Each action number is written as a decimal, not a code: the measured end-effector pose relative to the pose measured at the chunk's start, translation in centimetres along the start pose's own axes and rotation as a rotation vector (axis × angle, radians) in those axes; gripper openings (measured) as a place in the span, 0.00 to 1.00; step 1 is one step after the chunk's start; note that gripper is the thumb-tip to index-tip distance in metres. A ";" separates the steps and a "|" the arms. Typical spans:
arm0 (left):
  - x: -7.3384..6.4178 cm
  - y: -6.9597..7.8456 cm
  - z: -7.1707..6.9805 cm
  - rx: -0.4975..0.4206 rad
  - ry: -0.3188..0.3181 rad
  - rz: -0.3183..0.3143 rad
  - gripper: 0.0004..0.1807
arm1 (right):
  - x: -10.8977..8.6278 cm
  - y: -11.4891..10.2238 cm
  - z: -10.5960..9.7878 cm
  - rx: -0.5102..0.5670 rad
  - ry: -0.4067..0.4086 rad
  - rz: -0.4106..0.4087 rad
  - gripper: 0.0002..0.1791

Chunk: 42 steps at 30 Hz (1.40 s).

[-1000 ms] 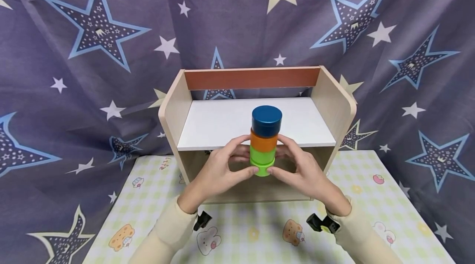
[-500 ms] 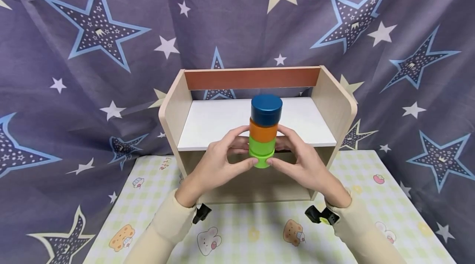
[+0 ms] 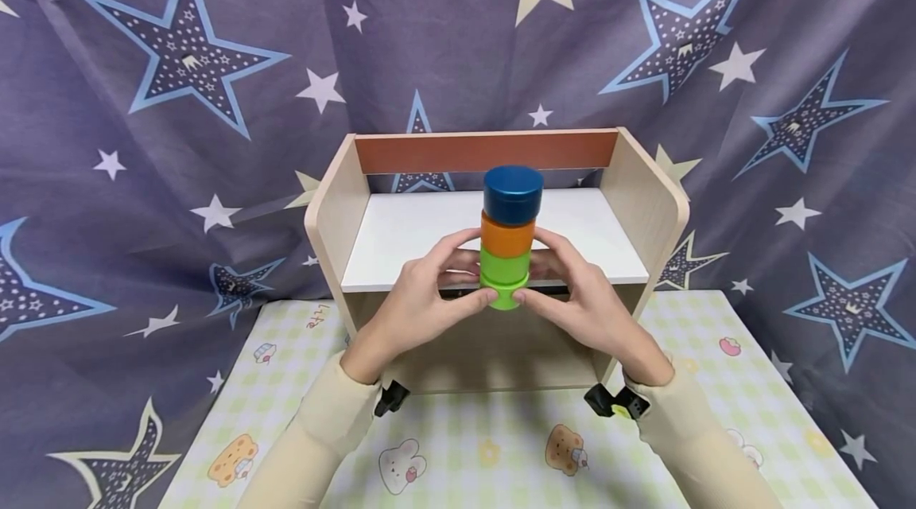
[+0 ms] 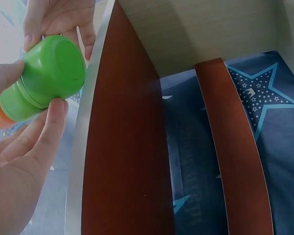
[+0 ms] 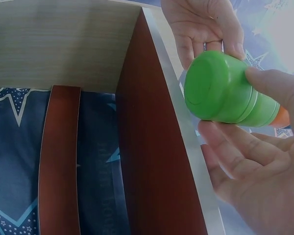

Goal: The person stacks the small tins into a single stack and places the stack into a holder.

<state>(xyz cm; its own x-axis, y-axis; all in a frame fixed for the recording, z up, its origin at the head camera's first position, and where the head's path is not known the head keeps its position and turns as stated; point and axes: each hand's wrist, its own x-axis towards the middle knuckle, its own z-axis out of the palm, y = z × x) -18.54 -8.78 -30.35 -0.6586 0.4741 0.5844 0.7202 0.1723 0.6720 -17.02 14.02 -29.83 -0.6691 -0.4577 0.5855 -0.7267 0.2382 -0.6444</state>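
A stacked round plastic container stands upright between my two hands, in front of and overlapping the white shelf board in the head view. Its top is dark blue, its middle orange, and its two lower sections bright green. My left hand grips it from the left, thumb low on the green base and fingers round the side. From the right, my right hand holds it the same way. Both wrist views show the smooth green bottom close beside the shelf's front edge, with nothing under it.
A small wooden shelf unit stands on the table, with a white board and a reddish back rail. Beneath the board is a lower compartment. A checked tablecloth covers the table. A starry curtain hangs behind.
Both hands have raised the container steadily, from overlapping the lower compartment to in front of the white board's level. Their grip looks the same, and the shelf has stayed put.
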 end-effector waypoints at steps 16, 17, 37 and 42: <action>0.9 1.7 -0.4 -0.009 0.016 -0.038 0.36 | 0.8 0.8 0.0 -0.022 0.030 0.006 0.41; 0.9 1.6 -0.4 -0.011 0.019 -0.040 0.35 | 0.8 1.3 0.0 -0.024 0.031 0.004 0.41; 1.5 0.4 0.2 -0.021 0.098 -0.148 0.34 | 1.6 -0.5 0.3 -0.130 0.109 0.082 0.38; 1.6 0.5 0.3 -0.028 0.155 -0.138 0.33 | 1.7 -0.4 0.5 -0.118 0.162 0.080 0.36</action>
<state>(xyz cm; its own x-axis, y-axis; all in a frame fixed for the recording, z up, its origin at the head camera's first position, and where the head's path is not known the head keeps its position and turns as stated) -19.16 -7.64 -29.20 -0.7778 0.3089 0.5473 0.6159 0.2015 0.7616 -17.77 12.74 -28.83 -0.7347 -0.2915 0.6125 -0.6770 0.3712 -0.6355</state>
